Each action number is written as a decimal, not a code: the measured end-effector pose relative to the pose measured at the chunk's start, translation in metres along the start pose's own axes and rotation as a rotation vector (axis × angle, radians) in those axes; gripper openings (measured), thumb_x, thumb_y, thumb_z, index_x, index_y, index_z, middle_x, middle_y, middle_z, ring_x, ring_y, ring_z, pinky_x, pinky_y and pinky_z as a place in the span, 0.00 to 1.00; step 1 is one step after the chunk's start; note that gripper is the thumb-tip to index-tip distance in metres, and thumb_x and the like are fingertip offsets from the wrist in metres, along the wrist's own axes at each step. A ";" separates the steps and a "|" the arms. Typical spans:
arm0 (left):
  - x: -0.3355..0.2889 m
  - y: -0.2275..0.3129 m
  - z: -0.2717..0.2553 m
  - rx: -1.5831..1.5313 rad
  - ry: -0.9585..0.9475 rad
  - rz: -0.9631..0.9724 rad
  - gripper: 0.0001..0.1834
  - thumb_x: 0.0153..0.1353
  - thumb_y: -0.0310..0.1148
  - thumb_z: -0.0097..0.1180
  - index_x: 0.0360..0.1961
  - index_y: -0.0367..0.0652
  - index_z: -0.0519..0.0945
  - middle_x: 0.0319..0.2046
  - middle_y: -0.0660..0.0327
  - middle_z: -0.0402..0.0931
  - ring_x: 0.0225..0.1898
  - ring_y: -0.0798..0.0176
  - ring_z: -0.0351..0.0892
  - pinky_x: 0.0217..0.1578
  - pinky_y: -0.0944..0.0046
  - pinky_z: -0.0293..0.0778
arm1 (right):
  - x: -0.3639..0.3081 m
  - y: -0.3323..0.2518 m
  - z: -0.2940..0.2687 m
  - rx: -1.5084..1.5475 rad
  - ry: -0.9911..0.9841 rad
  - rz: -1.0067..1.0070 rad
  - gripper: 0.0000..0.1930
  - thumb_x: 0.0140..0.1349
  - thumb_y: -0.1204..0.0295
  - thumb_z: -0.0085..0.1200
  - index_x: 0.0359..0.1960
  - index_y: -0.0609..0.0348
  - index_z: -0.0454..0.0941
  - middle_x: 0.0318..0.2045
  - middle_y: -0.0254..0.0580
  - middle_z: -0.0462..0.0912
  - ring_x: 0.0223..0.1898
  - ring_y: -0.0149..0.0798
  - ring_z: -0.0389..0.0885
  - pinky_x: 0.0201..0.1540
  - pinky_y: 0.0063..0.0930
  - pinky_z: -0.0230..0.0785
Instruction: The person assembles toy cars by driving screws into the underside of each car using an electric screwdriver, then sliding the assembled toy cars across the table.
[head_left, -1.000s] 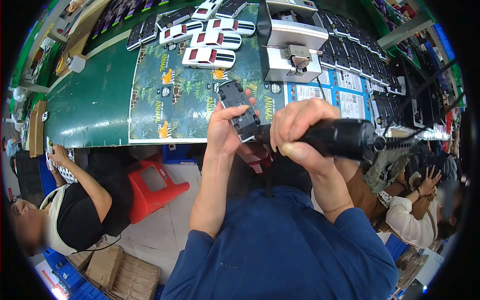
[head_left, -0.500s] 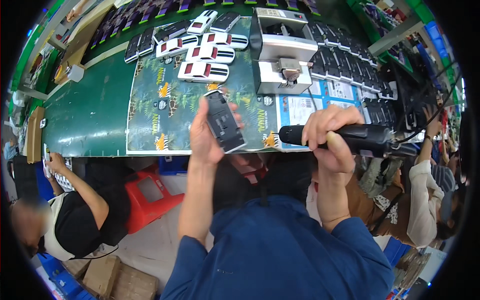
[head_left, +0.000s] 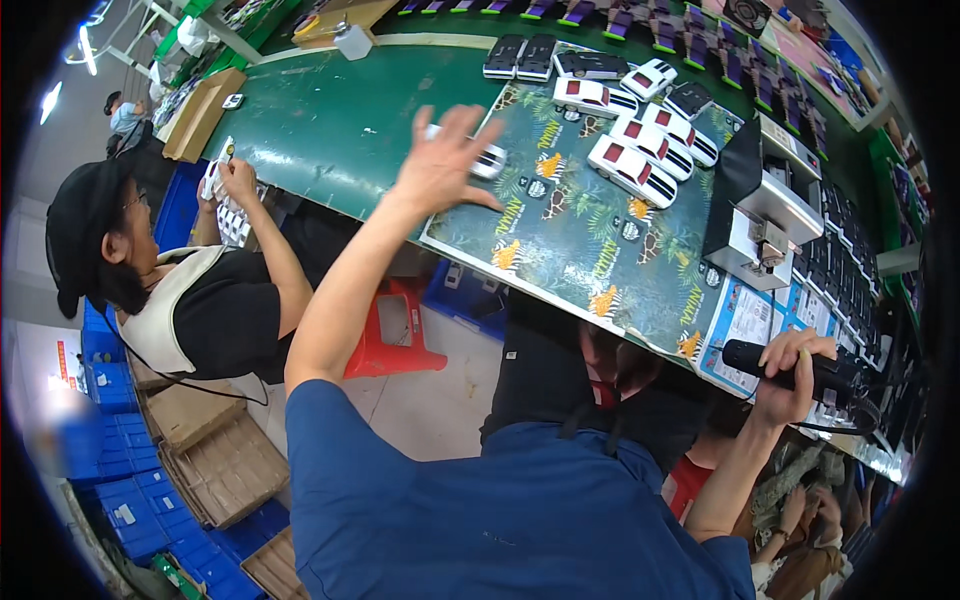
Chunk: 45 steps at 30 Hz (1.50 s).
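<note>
My left hand (head_left: 445, 165) reaches over the left part of the bench with fingers spread. Just past its fingers a white toy car (head_left: 488, 161) lies on the bench, partly hidden by the hand; whether they touch I cannot tell. At the front right, my right hand (head_left: 790, 372) is wrapped round a black corded electric screwdriver (head_left: 745, 355). Between the hands, a group of white toy cars (head_left: 630, 172) with dark stripes rests on the printed mat (head_left: 560, 235). Behind them are several black car bases (head_left: 590, 65).
A silver and black bench machine (head_left: 770, 215) stands right of the cars, with rows of black car bases (head_left: 840, 275) beyond it. Purple and green parts (head_left: 660, 35) line the back. A co-worker (head_left: 215, 290) sits at the left, near a red stool (head_left: 395, 335) and blue crates (head_left: 140, 510).
My view has swung left. The left hand, which held a toy car underside up, has moved left and released it on the bench. The right hand keeps the screwdriver.
</note>
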<state>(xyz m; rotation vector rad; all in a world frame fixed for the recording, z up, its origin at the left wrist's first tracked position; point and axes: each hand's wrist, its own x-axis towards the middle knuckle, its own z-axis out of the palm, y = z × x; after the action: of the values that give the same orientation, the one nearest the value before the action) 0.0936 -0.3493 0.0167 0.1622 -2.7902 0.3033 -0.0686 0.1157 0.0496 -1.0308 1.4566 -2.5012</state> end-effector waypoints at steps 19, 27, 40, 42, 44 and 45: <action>0.094 0.385 -0.043 -1.432 0.291 0.094 0.14 0.54 0.20 0.62 0.43 0.31 0.79 0.40 0.47 0.81 0.36 0.51 0.82 0.39 0.59 0.77 | -0.040 -0.069 -0.038 0.117 0.151 0.050 0.11 0.51 0.83 0.63 0.33 0.65 0.72 0.22 0.46 0.76 0.20 0.36 0.76 0.25 0.30 0.74; 0.229 0.564 -0.024 -1.114 -0.111 0.063 0.34 0.56 0.52 0.66 0.49 0.29 0.76 0.46 0.42 0.78 0.42 0.45 0.82 0.43 0.51 0.76 | -0.065 -0.121 -0.094 -0.098 0.135 -0.075 0.15 0.50 0.74 0.69 0.34 0.65 0.75 0.19 0.42 0.76 0.17 0.33 0.76 0.22 0.28 0.74; 0.190 0.547 -0.024 -2.069 -0.391 -0.168 0.24 0.49 0.26 0.73 0.45 0.32 0.73 0.36 0.57 0.82 0.36 0.71 0.80 0.35 0.71 0.75 | -0.063 -0.125 -0.098 -0.108 0.213 -0.099 0.15 0.50 0.75 0.67 0.34 0.65 0.73 0.19 0.42 0.74 0.17 0.34 0.75 0.20 0.28 0.73; 0.164 0.495 -0.038 -2.313 -0.344 -0.315 0.18 0.59 0.29 0.67 0.47 0.34 0.74 0.37 0.57 0.82 0.35 0.68 0.82 0.35 0.70 0.78 | -0.065 -0.127 -0.091 -0.075 0.232 -0.099 0.14 0.54 0.73 0.63 0.36 0.65 0.71 0.21 0.41 0.72 0.16 0.34 0.73 0.19 0.28 0.71; 0.135 0.439 -0.058 -2.564 -0.358 -0.640 0.13 0.69 0.32 0.56 0.50 0.38 0.74 0.38 0.58 0.82 0.35 0.65 0.83 0.36 0.67 0.81 | -0.061 -0.124 -0.090 -0.050 0.207 -0.103 0.14 0.57 0.70 0.61 0.37 0.64 0.69 0.21 0.40 0.71 0.15 0.32 0.71 0.19 0.27 0.69; 0.119 0.415 -0.054 -2.489 -0.326 -0.715 0.13 0.73 0.37 0.49 0.52 0.41 0.72 0.38 0.57 0.81 0.36 0.62 0.84 0.35 0.62 0.84 | -0.057 -0.121 -0.088 0.003 0.211 -0.099 0.12 0.56 0.74 0.59 0.37 0.65 0.69 0.22 0.42 0.71 0.16 0.33 0.71 0.21 0.27 0.70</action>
<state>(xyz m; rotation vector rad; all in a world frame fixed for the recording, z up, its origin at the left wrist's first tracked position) -0.0619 0.0566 0.0281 0.4231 -1.1270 -2.8892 -0.0439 0.2690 0.0881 -0.8819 1.4870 -2.7543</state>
